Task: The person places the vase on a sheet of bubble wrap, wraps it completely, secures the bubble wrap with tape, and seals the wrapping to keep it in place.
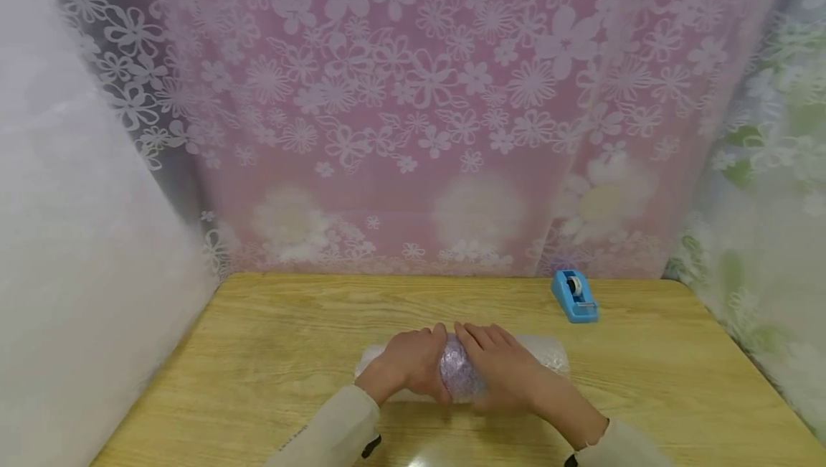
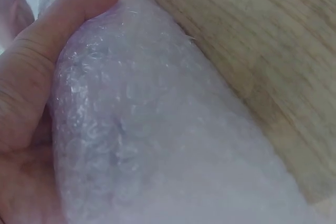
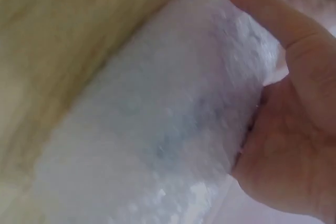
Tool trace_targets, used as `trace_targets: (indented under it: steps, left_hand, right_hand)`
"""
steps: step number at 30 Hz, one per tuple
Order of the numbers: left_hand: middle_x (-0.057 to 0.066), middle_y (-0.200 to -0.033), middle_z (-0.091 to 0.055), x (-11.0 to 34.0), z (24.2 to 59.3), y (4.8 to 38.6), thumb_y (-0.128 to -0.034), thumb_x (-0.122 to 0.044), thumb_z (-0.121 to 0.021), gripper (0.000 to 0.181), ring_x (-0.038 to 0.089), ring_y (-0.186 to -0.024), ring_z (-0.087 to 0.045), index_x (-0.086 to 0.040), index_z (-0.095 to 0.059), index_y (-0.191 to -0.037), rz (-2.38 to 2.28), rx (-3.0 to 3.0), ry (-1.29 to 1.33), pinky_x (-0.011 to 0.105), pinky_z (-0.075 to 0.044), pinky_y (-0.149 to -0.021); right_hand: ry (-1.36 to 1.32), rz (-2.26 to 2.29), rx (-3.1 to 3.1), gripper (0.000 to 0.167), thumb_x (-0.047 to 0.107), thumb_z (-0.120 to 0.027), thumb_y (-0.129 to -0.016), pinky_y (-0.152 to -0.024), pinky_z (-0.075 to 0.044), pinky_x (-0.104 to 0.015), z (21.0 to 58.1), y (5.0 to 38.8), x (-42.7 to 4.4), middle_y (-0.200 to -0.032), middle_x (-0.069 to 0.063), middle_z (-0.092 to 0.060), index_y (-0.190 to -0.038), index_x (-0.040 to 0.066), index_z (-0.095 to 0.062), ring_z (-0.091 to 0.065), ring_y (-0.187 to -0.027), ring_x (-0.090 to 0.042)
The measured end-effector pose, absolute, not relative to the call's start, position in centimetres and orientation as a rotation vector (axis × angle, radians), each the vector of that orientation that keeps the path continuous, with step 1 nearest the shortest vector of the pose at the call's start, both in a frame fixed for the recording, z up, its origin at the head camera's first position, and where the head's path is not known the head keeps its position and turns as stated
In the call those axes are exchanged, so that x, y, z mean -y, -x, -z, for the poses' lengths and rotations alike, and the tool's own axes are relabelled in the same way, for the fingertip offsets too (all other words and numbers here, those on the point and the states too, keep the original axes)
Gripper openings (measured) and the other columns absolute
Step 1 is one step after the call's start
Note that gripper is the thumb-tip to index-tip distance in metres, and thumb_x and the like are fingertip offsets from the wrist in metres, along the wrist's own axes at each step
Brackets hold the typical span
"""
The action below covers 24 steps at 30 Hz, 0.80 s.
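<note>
A bundle rolled in clear bubble wrap (image 1: 461, 368) lies crosswise on the table in the head view. Something purple shows through its middle, too covered to identify. My left hand (image 1: 415, 363) grips it just left of the middle. On the other side my right hand (image 1: 502, 366) holds it, fingers over the far side. In the left wrist view the left thumb (image 2: 58, 19) lies along the bundle's surface, with the palm against its side. The right wrist view has the right thumb (image 3: 278, 17) over the wrap (image 3: 152, 108). Pale wrap ends stick out past both hands.
A blue tape dispenser (image 1: 574, 298) stands at the back right of the wooden table (image 1: 290, 352). Behind the table hangs a pink flowered curtain (image 1: 400, 130). Pale sheets (image 1: 84, 223) close off the left and right sides.
</note>
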<state>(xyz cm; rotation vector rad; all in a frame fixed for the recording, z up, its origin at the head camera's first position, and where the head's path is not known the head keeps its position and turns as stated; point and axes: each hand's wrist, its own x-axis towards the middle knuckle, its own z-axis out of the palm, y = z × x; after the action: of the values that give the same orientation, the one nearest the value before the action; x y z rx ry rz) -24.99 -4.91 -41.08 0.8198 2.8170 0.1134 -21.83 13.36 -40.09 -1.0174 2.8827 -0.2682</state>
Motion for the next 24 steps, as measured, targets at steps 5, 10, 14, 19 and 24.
trace_targets:
  steps: [5, 10, 14, 19, 24]
  left_hand:
    - [0.003, -0.094, -0.061, 4.9, 40.9, 25.2, -0.0579, -0.051, -0.086, 0.084, 0.014, -0.078, -0.06, -0.01, -0.046, -0.12, -0.145, -2.795, -0.8, 0.031, -0.05, -0.067]
    - [0.0, -0.089, -0.059, 4.9, 41.0, 25.6, -0.0575, -0.048, -0.087, 0.081, 0.012, -0.073, -0.058, -0.011, -0.047, -0.117, -0.193, -2.771, -0.815, 0.03, -0.049, -0.064]
    - [-0.002, -0.088, -0.058, 5.1, 41.0, 26.1, -0.0572, -0.046, -0.088, 0.078, 0.011, -0.072, -0.057, -0.012, -0.047, -0.114, -0.24, -2.73, -0.816, 0.03, -0.049, -0.063]
    - [-0.003, -0.087, -0.057, 5.2, 41.0, 26.7, -0.0565, -0.043, -0.089, 0.076, 0.01, -0.072, -0.055, -0.012, -0.046, -0.112, -0.28, -2.675, -0.812, 0.03, -0.048, -0.063]
    - [-0.005, -0.088, -0.055, 5.2, 40.7, 27.1, -0.0578, -0.041, -0.09, 0.075, 0.009, -0.073, -0.054, -0.014, -0.046, -0.112, -0.31, -2.622, -0.789, 0.029, -0.048, -0.064]
  right_hand:
    - [0.976, 0.243, -2.993, 0.112, 0.044, -0.088, -0.062, -0.104, -0.028, -0.053, 41.3, 21.1, -12.8, -0.141, -0.022, -0.039, -0.144, -0.006, -0.029, -0.036, -0.129, -0.038]
    - [0.943, 0.267, -3.097, 0.113, 0.042, -0.092, -0.055, -0.101, -0.033, -0.051, 42.5, 21.0, -12.5, -0.135, -0.021, -0.044, -0.14, -0.006, -0.034, -0.041, -0.124, -0.038]
    - [0.952, 0.239, -3.18, 0.106, 0.041, -0.092, -0.055, -0.101, -0.035, -0.049, 43.3, 21.4, -12.2, -0.128, -0.02, -0.048, -0.135, -0.004, -0.039, -0.045, -0.12, -0.036]
    - [0.966, 0.236, -3.237, 0.099, 0.041, -0.09, -0.057, -0.099, -0.038, -0.047, 43.7, 21.9, -12.0, -0.123, -0.019, -0.051, -0.132, -0.003, -0.042, -0.048, -0.116, -0.035]
    - [0.987, 0.248, -3.255, 0.099, 0.042, -0.091, -0.054, -0.097, -0.04, -0.047, 44.0, 22.3, -12.0, -0.12, -0.02, -0.053, -0.129, -0.004, -0.044, -0.051, -0.113, -0.035]
